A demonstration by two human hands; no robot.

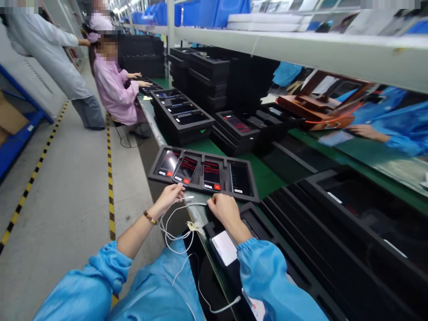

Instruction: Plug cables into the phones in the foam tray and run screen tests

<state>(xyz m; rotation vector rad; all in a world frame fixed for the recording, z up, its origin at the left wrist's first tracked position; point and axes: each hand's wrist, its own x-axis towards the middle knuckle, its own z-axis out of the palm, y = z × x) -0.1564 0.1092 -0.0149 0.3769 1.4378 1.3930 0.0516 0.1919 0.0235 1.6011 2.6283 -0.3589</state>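
My left hand point(170, 197) is closed at the lower edge of a phone point(186, 170), which sits skewed in a black foam tray point(227, 159). A white cable plug point(190, 197) hangs just beside those fingers. My right hand point(224, 208) pinches the end of a white cable point(197, 204), close to the tray's front edge and below another phone point(211, 174). Both phones show red text on dark screens. The tray also holds a phone at the left point(168, 161) and a darker one at the right point(240, 178). Yellowish tape point(193, 226) bundles the looped cables.
Stacked black trays point(180, 118) line the green bench point(267, 171), with more trays point(321, 223) at my right. A phone with a white label point(224, 247) lies under my right forearm. A shelf point(301, 49) crosses above. Co-workers are at the left and across the bench.
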